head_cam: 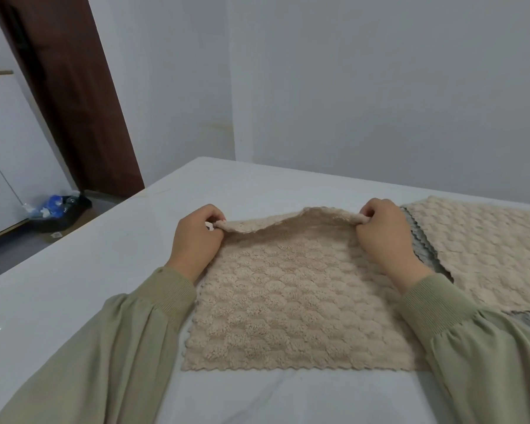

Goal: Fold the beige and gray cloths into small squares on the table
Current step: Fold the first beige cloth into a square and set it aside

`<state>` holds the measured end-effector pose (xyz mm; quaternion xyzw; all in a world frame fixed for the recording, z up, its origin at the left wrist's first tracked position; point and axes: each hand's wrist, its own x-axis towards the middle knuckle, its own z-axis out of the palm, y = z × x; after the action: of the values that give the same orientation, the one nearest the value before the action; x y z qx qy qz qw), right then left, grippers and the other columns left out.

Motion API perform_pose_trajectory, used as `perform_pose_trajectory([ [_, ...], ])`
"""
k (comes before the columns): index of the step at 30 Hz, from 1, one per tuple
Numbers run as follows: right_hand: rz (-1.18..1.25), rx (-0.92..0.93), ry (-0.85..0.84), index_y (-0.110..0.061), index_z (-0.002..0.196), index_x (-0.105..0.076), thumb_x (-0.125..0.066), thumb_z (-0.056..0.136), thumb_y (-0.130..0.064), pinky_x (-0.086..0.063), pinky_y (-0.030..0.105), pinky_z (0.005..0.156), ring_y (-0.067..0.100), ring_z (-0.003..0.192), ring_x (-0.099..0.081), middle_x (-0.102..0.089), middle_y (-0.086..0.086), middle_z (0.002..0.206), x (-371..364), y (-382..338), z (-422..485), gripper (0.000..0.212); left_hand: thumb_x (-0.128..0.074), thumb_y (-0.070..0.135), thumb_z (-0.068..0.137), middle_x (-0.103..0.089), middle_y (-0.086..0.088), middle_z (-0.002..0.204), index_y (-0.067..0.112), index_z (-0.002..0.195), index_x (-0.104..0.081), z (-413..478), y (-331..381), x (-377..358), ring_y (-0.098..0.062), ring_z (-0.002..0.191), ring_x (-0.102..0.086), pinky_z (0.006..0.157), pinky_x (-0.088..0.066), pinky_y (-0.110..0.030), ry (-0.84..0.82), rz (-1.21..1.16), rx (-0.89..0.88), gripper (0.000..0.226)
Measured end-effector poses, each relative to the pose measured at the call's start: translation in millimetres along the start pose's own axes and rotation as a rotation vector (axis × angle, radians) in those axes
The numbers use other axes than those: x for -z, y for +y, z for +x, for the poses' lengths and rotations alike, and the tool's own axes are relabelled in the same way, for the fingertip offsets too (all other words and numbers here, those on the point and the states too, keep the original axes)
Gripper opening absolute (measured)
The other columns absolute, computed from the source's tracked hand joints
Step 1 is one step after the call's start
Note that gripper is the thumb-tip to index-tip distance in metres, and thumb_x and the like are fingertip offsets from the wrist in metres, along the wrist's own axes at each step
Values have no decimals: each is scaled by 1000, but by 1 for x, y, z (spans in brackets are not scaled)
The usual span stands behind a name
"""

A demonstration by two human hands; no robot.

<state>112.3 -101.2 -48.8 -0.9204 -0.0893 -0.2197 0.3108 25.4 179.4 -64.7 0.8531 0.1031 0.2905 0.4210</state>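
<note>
Left hand (196, 237) and right hand (386, 237) pinch the beige cloth (282, 301) at its far corners; a bin (71, 214) seemingly holds bottles (52, 205).

front cloth (288, 301): beige, scallop-textured
right cloth (478, 246): paler beige, same texture
cloth under it (427, 255): gray
table (104, 270): white, faintly veined
sleeves (120, 347): sage green

No legible txt, brand or no. anywhere in view. A small white tag (208, 225) at the far-left corner of the beige cloth (288, 301), right by the left hand (196, 237), is too small to read. A paper scrap (55, 235) lying just in front of the dark bin (74, 214) shows dark marks, poss. a printed code, but it's too blurred to make out, same w/ the blue bottles (54, 203) in the bin.
</note>
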Motion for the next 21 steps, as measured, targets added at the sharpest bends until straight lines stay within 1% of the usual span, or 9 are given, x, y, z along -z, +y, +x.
perform_pose_trajectory([
  [3,-57,95,-7,-10,70,-50,-48,67,14,-28,32,64,27,81,-43,-45,4,78,8,3,-19,24,-48,-7,81,-62,5,90,19,70,-56,-17,2,7,-15,89,-54,76,-43,-27,-9,70,-77,29],
  [6,-103,178,-100,-13,70,-50,-49,65,14,-31,33,69,31,88,-45,-45,1,81,18,7,-39,27,-51,-7,79,-59,4,100,22,71,-53,-33,-2,16,-15,102,-47,81,-33,-23,-185,293,-176,30],
  [8,-186,212,-186,-15,79,-54,-54,69,6,-37,37,77,31,97,-47,-50,4,95,26,7,-55,22,-60,1,79,-54,9,108,21,85,-57,-43,-1,24,-11,106,-42,85,-30,-21,-263,381,-232,21],
  [10,-283,240,-234,-14,98,-60,-58,76,-5,-40,40,88,30,106,-46,-52,7,116,31,11,-71,24,-68,14,81,-48,14,111,22,100,-60,-51,1,29,-6,108,-38,90,-28,-19,-257,409,-297,22],
  [11,-310,256,-223,-13,106,-60,-58,79,-10,-41,41,89,30,108,-46,-51,9,122,33,12,-77,28,-69,19,82,-48,15,110,22,104,-62,-54,2,31,-6,107,-39,90,-28,-19,-241,430,-333,24],
  [14,-348,305,-123,-10,112,-62,-61,83,-19,-45,39,77,33,98,-53,-55,13,114,38,15,-88,30,-67,22,84,-52,8,102,20,106,-67,-63,5,32,-12,100,-43,82,-29,-20,-148,538,-342,22],
  [16,-402,266,-113,-11,117,-59,-62,84,-22,-41,33,68,30,91,-55,-54,12,110,43,15,-87,35,-66,23,85,-47,5,95,19,112,-65,-66,8,31,-17,98,-46,77,-31,-23,-84,603,-276,27],
  [19,-406,142,-142,-15,125,-55,-60,86,-22,-38,29,63,27,82,-55,-50,9,112,45,18,-81,40,-61,27,88,-45,4,90,23,118,-62,-66,10,30,-17,91,-46,74,-34,-26,-92,608,-130,31],
  [21,-332,104,-153,-16,122,-59,-58,88,-21,-38,28,62,24,77,-53,-53,9,111,43,19,-77,34,-58,31,90,-48,5,86,25,115,-64,-64,10,30,-15,84,-46,74,-37,-27,-115,580,-63,27],
])
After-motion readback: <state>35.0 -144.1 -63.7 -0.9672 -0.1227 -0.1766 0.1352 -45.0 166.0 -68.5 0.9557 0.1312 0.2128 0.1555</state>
